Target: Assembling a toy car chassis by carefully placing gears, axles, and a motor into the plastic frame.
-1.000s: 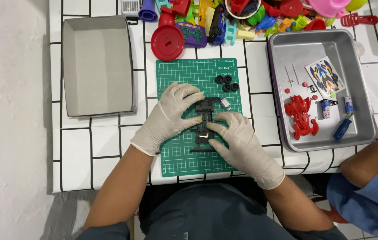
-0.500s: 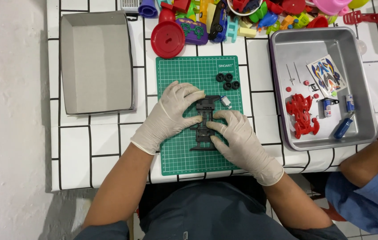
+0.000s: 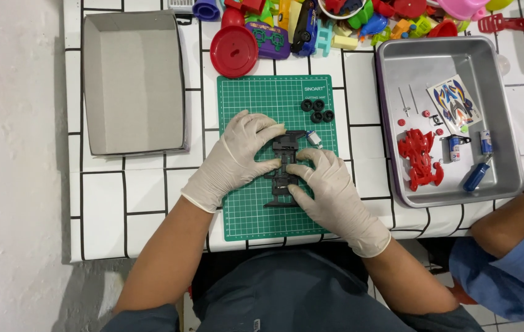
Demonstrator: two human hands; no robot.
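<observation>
A dark grey toy car chassis (image 3: 284,167) lies lengthwise on the green cutting mat (image 3: 256,101). Both my hands wear white gloves. My left hand (image 3: 237,154) grips the chassis from the left, fingers over its upper half. My right hand (image 3: 323,187) holds its lower right side, thumb and fingers pressed against the frame. A small silver part (image 3: 315,138) sits right beside the chassis top. Several small black wheels (image 3: 317,110) lie on the mat above my hands.
An empty grey tray (image 3: 132,80) stands at the left. A metal tray (image 3: 496,110) on the right holds a red car body (image 3: 417,157), a sticker sheet (image 3: 452,101), batteries and small parts. Colourful toys (image 3: 311,24) crowd the far edge. Another person's arm (image 3: 514,221) rests at the right.
My hands have shifted slightly on the chassis; the fingers of my right hand have moved a little along its lower side. The chassis stays in place.
</observation>
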